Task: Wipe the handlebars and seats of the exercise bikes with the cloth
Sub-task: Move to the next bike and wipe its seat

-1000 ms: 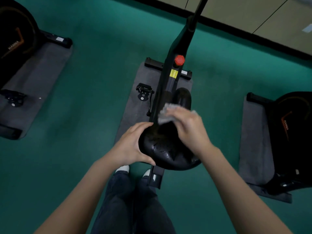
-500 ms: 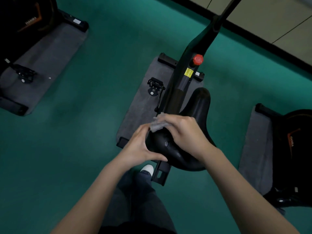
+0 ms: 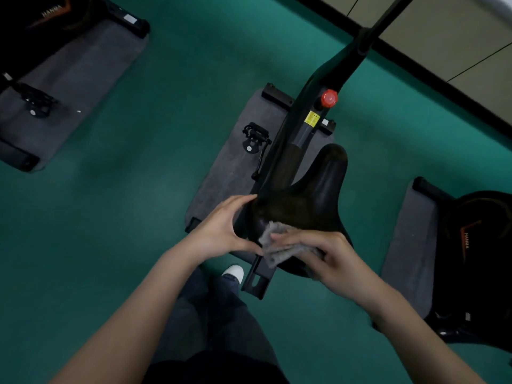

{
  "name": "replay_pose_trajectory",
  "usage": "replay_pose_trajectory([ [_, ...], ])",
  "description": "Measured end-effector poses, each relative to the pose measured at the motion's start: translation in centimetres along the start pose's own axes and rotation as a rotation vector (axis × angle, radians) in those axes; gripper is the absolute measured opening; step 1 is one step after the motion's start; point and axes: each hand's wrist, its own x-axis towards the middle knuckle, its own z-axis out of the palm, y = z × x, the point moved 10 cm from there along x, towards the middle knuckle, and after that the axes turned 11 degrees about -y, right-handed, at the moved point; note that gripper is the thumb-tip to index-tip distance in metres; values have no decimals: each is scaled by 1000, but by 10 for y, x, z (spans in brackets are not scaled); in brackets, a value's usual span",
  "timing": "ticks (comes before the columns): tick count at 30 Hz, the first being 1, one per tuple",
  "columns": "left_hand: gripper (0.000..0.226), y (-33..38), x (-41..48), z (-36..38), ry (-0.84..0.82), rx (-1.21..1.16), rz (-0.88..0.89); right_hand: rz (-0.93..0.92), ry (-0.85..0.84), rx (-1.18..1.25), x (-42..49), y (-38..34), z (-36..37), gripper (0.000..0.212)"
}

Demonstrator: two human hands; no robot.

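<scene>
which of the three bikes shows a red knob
The middle bike: red knob on its frame, cloth on its seat; left bike and right bike show none.

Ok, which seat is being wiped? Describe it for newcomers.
On the green floor, find the black exercise bike on the middle grey mat, with a red knob. At its near end sits a broad black saddle. Only it has the left hand gripping its edge and the right hand pressing a grey cloth on it.

The brand HANMA stands in pale letters on the left bike's wheel cover (image 3: 51, 12) at the top left corner, and again on the right bike's wheel cover (image 3: 466, 241) at the right edge. The yellow sticker (image 3: 312, 119) on the middle bike's frame (image 3: 297, 142) has print too small to read.
</scene>
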Motion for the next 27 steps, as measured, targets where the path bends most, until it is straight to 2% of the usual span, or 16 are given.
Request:
replay_pose_trajectory([
  [1,118,0,0,0,0,-7,-6,36,13,102,-7,5,-3,21],
  [3,119,-1,-1,0,3,-14,-19,97,174,228,-17,20,-23,19],
  [5,116,0,-1,-1,10,-16,-17,112,328,196,-18,25,-40,19],
  [6,114,1,-1,-2,15,-13,-14,89,348,150,-15,19,-40,21],
  [9,108,4,-2,-2,19,1,-13,42,283,138,-14,12,-14,25],
  [13,105,8,-4,-2,-4,31,-16,100,248,311,-46,32,4,23],
  [15,106,12,-3,-1,-12,50,-4,97,412,368,-66,43,-23,24],
  [17,105,15,-1,1,-10,74,14,94,665,266,-82,52,-65,28],
  [19,109,17,0,1,2,76,22,122,785,214,-81,66,-88,27],
  [23,107,16,0,2,17,69,53,189,804,200,-71,85,-67,25],
  [27,103,15,-1,2,30,59,53,105,811,144,-90,71,-16,31],
])
